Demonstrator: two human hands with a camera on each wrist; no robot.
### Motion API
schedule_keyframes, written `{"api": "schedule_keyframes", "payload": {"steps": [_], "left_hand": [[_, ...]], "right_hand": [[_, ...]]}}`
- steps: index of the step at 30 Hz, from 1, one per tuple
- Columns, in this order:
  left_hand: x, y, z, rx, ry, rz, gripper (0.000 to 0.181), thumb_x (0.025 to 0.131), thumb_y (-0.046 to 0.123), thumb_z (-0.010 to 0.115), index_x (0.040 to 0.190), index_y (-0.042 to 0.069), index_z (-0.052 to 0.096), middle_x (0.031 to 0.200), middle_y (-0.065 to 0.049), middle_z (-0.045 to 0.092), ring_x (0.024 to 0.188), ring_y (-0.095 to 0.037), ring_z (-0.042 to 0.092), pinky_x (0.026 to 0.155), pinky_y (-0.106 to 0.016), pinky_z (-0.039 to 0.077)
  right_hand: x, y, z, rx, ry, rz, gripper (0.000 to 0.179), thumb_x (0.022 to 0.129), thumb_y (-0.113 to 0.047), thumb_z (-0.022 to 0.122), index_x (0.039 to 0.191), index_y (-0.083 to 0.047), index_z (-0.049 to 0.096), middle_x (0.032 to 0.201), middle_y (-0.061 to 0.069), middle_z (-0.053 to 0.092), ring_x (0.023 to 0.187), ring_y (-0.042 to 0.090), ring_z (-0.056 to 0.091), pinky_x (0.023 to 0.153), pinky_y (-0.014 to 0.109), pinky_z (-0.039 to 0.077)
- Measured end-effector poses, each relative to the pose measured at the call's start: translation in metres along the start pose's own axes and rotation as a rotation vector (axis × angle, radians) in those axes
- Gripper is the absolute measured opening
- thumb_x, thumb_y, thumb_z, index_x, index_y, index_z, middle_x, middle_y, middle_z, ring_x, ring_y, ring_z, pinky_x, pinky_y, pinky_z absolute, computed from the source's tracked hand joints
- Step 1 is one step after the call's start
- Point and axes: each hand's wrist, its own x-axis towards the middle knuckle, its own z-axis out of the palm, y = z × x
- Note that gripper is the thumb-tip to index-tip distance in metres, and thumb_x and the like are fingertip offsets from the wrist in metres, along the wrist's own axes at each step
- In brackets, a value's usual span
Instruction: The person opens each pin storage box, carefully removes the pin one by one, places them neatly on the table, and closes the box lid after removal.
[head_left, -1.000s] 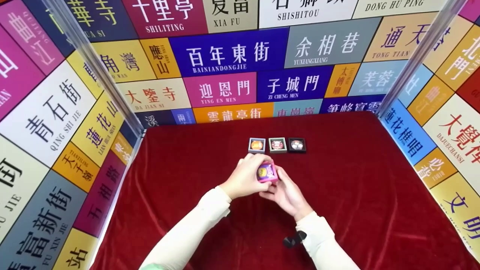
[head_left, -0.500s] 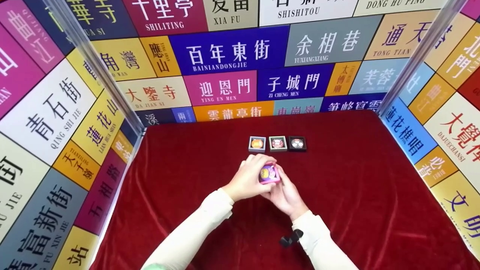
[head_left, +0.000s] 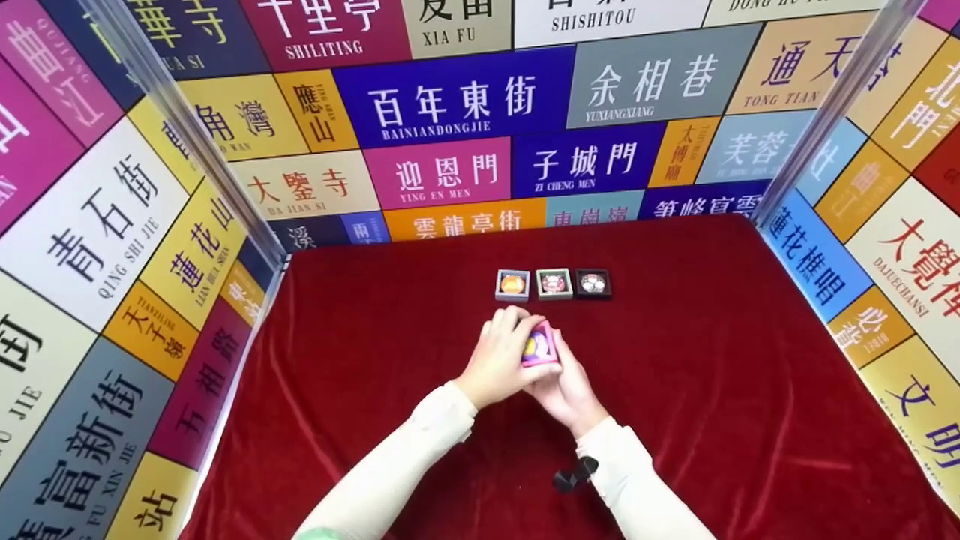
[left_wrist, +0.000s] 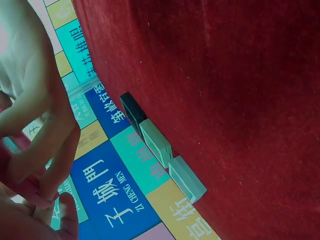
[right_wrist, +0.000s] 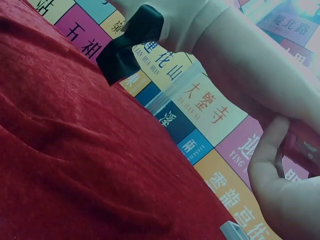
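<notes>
A small square pink box (head_left: pixel 541 345) with a purple and yellow face is held tilted between both hands above the red cloth. My left hand (head_left: pixel 493 358) grips it from the left, fingers over the top edge and thumb along the bottom. From the right and below, my right hand (head_left: pixel 566 394) holds the same box; its fingers are partly hidden behind it. In the left wrist view the pink box (left_wrist: pixel 22 182) shows only in part between the fingers. Beyond the hands lie a grey box (head_left: pixel 512 295), a pale green box (head_left: pixel 554 295) and a black box (head_left: pixel 593 294).
Red velvet cloth (head_left: pixel 360 337) covers the table. Walls with coloured Chinese place-name panels (head_left: pixel 454 101) stand at the back and sides, with clear corner posts (head_left: pixel 832 112). A black device (head_left: pixel 576 475) sits on the right sleeve.
The left hand's thumb has shifted along the pink box's lower edge, and the box has turned slightly. Both hands have moved slightly. The three boxes behind stay in their row.
</notes>
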Motion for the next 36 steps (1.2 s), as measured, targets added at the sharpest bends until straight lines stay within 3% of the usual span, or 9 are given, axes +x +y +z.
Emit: {"api": "schedule_keyframes", "payload": {"steps": [7, 15, 24, 31, 36], "left_hand": [[-0.004, 0.004, 0.006, -0.012, 0.027, -0.015, 0.075, 0.090, 0.068, 0.078, 0.138, 0.012, 0.065, 0.127, -0.006, 0.055, 0.113, -0.023, 0.050, 0.093, -0.041, 0.044], [-0.011, 0.006, 0.016, -0.013, 0.038, -0.055, 0.071, 0.093, 0.066, 0.076, 0.136, 0.010, 0.066, 0.126, -0.007, 0.056, 0.113, -0.024, 0.050, 0.095, -0.042, 0.045], [-0.012, 0.008, 0.016, 0.013, 0.049, -0.059, 0.067, 0.094, 0.069, 0.072, 0.131, 0.013, 0.067, 0.120, -0.003, 0.055, 0.108, -0.022, 0.049, 0.091, -0.040, 0.043], [-0.012, 0.011, 0.015, 0.020, 0.038, -0.052, 0.065, 0.097, 0.069, 0.067, 0.132, 0.014, 0.066, 0.121, -0.002, 0.054, 0.110, -0.021, 0.048, 0.091, -0.038, 0.042], [-0.010, 0.013, 0.013, -0.012, 0.046, -0.064, 0.062, 0.097, 0.068, 0.067, 0.131, 0.016, 0.066, 0.121, -0.002, 0.054, 0.109, -0.020, 0.047, 0.092, -0.038, 0.040]], "right_hand": [[0.000, 0.006, 0.004, 0.024, 0.016, -0.023, 0.050, 0.116, -0.052, 0.031, 0.131, -0.026, 0.071, 0.127, 0.005, 0.068, 0.115, 0.019, 0.065, 0.097, 0.035, 0.053], [0.002, 0.014, 0.007, 0.082, 0.089, -0.052, 0.049, 0.117, -0.047, 0.030, 0.128, -0.022, 0.071, 0.127, 0.003, 0.068, 0.115, 0.019, 0.065, 0.101, 0.032, 0.052], [0.001, 0.021, 0.014, 0.164, 0.140, -0.094, 0.045, 0.117, -0.044, 0.031, 0.131, -0.024, 0.069, 0.132, 0.003, 0.065, 0.117, 0.019, 0.064, 0.103, 0.033, 0.051], [-0.002, 0.022, 0.018, 0.179, 0.167, -0.118, 0.040, 0.118, -0.041, 0.031, 0.148, -0.021, 0.048, 0.133, 0.003, 0.061, 0.117, 0.017, 0.061, 0.103, 0.030, 0.051], [-0.004, 0.020, 0.022, 0.170, 0.162, -0.135, 0.042, 0.118, -0.041, 0.030, 0.152, -0.020, 0.044, 0.134, 0.004, 0.060, 0.116, 0.017, 0.061, 0.099, 0.031, 0.052]]}}
